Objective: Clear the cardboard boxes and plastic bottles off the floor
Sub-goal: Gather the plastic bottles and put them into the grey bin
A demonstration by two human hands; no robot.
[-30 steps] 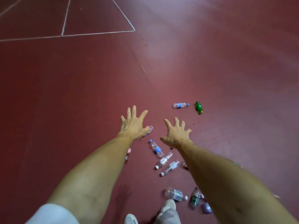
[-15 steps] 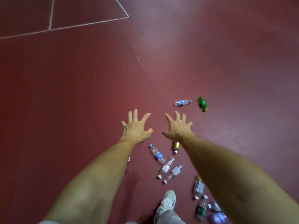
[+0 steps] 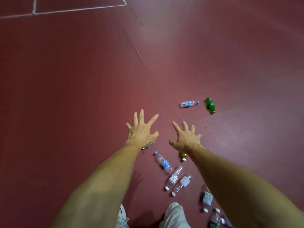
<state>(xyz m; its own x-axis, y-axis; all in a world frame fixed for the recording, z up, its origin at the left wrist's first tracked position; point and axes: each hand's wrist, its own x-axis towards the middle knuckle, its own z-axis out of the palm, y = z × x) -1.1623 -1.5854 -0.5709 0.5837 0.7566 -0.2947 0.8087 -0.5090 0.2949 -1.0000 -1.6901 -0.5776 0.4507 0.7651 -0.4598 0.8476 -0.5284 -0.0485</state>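
Both arms stretch forward over the red floor. My left hand (image 3: 141, 131) and my right hand (image 3: 185, 139) have spread fingers and hold nothing. Several plastic bottles lie scattered below them. A clear bottle with a blue cap (image 3: 189, 103) and a green bottle (image 3: 210, 105) lie further ahead to the right. A blue-labelled bottle (image 3: 163, 162) and two clear bottles (image 3: 174, 177) (image 3: 182, 184) lie between my forearms. A yellowish bottle (image 3: 183, 156) peeks out under my right wrist, a crushed one (image 3: 148, 145) under my left. No cardboard boxes are in view.
More bottles (image 3: 207, 199) lie at the lower right beside my right forearm. My feet in pale shoes (image 3: 172, 209) stand at the bottom edge. White court lines (image 3: 79, 9) cross the floor at the top left.
The view has shifted forward a little; the bottles sit slightly lower in the frame. Both hands stay spread and empty, at much the same place.
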